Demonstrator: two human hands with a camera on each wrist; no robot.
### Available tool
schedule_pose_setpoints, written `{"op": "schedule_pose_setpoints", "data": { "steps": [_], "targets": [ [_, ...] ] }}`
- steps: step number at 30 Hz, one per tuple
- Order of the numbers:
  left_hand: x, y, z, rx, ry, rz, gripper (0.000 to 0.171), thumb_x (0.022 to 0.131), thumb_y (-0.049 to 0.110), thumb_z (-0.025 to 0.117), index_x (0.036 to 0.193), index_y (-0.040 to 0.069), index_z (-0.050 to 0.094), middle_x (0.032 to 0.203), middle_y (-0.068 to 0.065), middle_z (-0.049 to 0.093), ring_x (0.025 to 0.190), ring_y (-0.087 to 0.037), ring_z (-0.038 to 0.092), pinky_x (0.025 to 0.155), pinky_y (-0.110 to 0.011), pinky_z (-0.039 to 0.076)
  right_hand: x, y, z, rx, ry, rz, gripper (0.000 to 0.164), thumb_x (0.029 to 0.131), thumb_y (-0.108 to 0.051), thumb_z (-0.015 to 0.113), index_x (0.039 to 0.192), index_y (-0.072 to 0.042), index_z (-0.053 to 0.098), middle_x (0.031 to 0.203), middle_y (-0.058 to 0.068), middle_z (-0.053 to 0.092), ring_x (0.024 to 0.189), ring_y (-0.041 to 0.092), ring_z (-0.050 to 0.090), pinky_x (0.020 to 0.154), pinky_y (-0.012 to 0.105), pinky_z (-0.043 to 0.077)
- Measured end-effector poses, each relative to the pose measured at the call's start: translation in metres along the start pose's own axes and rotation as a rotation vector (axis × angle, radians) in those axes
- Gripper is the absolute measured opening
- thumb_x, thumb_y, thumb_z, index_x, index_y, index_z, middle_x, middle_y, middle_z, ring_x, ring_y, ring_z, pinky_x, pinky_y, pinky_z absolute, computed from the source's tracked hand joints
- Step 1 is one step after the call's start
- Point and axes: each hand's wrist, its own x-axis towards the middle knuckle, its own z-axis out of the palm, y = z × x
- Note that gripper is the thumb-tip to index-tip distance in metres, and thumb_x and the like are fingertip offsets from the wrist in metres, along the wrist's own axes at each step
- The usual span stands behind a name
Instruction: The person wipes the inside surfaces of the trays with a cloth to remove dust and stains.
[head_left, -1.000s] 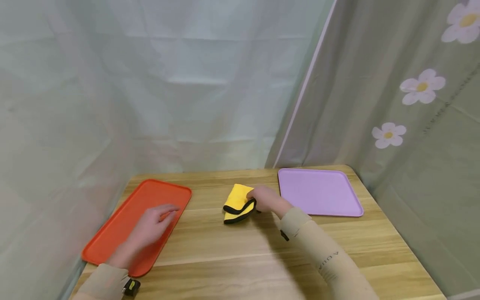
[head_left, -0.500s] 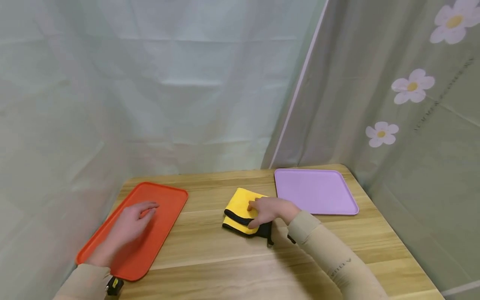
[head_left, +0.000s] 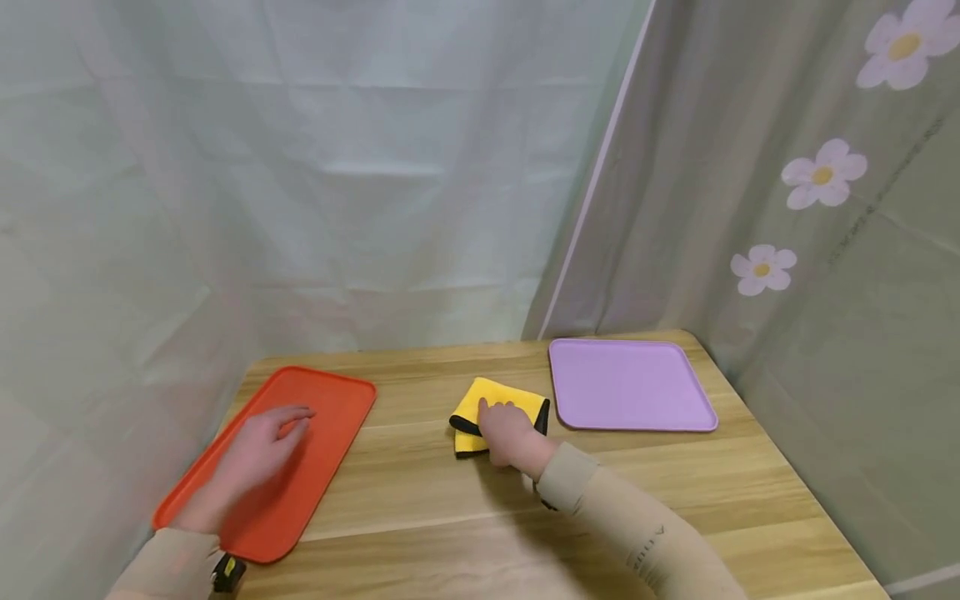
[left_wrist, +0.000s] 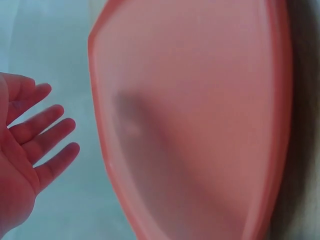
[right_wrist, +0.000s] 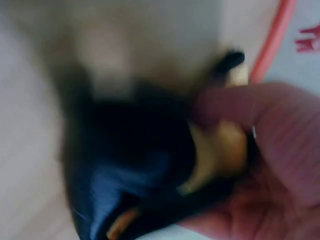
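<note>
A folded yellow cloth [head_left: 512,396] with black edging is near the middle of the table in the head view. My right hand [head_left: 512,435] pinches its near side between thumb and fingers. The blurred right wrist view shows the dark side of the cloth [right_wrist: 135,155] bunched beside the thumb of my right hand [right_wrist: 290,145]. Over the red tray [head_left: 330,400] hovers my left hand [head_left: 258,446], holding nothing. In the left wrist view, the fingers of my left hand [left_wrist: 25,145] are relaxed and apart from the tray.
A purple tray [head_left: 630,383] lies at the back right of the wooden table [head_left: 420,508]. Pale curtains [head_left: 360,183] stand behind and on both sides of the table, with printed flowers on the right one.
My right hand loosened over the cloth half a second ago, then moved left and nearer and took hold of its near side. My left hand shifted slightly left over the red tray, then stayed still.
</note>
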Motion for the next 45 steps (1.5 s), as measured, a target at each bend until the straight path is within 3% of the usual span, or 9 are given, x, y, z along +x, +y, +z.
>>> {"op": "schedule_pose_setpoints", "data": {
  "steps": [6,12,14,20,23,31,37,40,45],
  "targets": [
    [-0.001,-0.006,-0.004,0.048,0.039,-0.067,0.031,0.107,0.01,0.062,0.134,-0.004,0.07,0.133,-0.03,0.068,0.099,-0.041,0.068,0.079,-0.054,0.055,0.003,-0.006,0.011,-0.217,0.155,0.061,0.06,0.097,-0.027,0.078,0.151,-0.011,0.059,0.092,0.009,0.072,0.084,0.02,0.07,0.069,0.03,0.06],
    [-0.002,-0.019,-0.011,0.036,0.006,-0.195,0.039,0.112,0.018,0.054,0.14,-0.006,0.064,0.138,-0.038,0.06,0.106,-0.049,0.066,0.08,-0.057,0.055,0.001,-0.011,0.016,-0.194,0.198,0.121,0.056,0.099,-0.021,0.078,0.151,-0.014,0.06,0.109,0.016,0.073,0.099,0.028,0.074,0.063,0.029,0.062],
    [-0.002,-0.023,-0.012,0.024,0.007,-0.233,0.043,0.112,0.021,0.052,0.143,-0.007,0.061,0.133,-0.04,0.06,0.093,-0.048,0.064,0.073,-0.052,0.053,0.0,-0.01,0.017,-0.2,0.193,0.119,0.056,0.099,-0.021,0.078,0.152,-0.015,0.059,0.11,0.015,0.074,0.101,0.028,0.075,0.062,0.029,0.062],
    [0.0,-0.039,-0.017,0.048,0.107,-0.253,0.046,0.108,0.015,0.056,0.141,-0.017,0.054,0.137,-0.045,0.054,0.103,-0.058,0.059,0.083,-0.066,0.051,0.002,-0.002,0.016,-0.075,0.196,0.07,0.039,0.097,-0.016,0.078,0.134,-0.013,0.065,0.086,0.008,0.069,0.073,0.021,0.069,0.056,0.031,0.057],
    [0.0,-0.046,-0.022,0.079,0.126,-0.265,0.048,0.106,0.014,0.057,0.138,-0.02,0.052,0.13,-0.046,0.055,0.113,-0.063,0.055,0.091,-0.073,0.047,0.002,0.0,0.014,0.017,0.18,0.042,0.04,0.092,-0.015,0.08,0.129,-0.011,0.065,0.089,0.008,0.069,0.076,0.023,0.068,0.057,0.034,0.057],
    [-0.006,-0.062,-0.025,0.126,0.016,-0.333,0.06,0.108,0.021,0.054,0.145,-0.024,0.04,0.133,-0.052,0.046,0.114,-0.066,0.05,0.094,-0.076,0.045,-0.006,-0.01,0.016,-0.124,0.123,0.078,0.062,0.099,-0.017,0.076,0.157,-0.018,0.054,0.125,0.014,0.072,0.116,0.03,0.071,0.066,0.032,0.062],
    [-0.003,-0.068,-0.025,0.123,-0.085,-0.393,0.069,0.108,0.025,0.049,0.151,-0.025,0.03,0.139,-0.053,0.041,0.114,-0.065,0.051,0.097,-0.075,0.046,-0.013,-0.017,0.019,-0.253,0.127,0.117,0.06,0.104,-0.017,0.071,0.161,-0.022,0.051,0.141,0.009,0.069,0.126,0.025,0.069,0.051,0.021,0.055],
    [0.0,-0.071,-0.026,0.137,-0.119,-0.4,0.07,0.106,0.025,0.049,0.15,-0.026,0.03,0.135,-0.054,0.044,0.11,-0.064,0.053,0.094,-0.074,0.047,-0.015,-0.014,0.018,-0.241,0.123,0.115,0.059,0.104,-0.016,0.071,0.16,-0.023,0.052,0.135,0.009,0.072,0.117,0.023,0.073,0.055,0.022,0.057],
    [0.002,-0.074,-0.028,0.182,-0.187,-0.381,0.052,0.104,0.017,0.049,0.135,-0.025,0.047,0.112,-0.048,0.055,0.097,-0.057,0.058,0.085,-0.069,0.052,-0.014,-0.006,0.013,-0.141,0.129,0.104,0.052,0.105,-0.011,0.068,0.155,-0.026,0.059,0.1,0.008,0.073,0.073,0.017,0.067,0.059,0.028,0.057]
  ]
}}
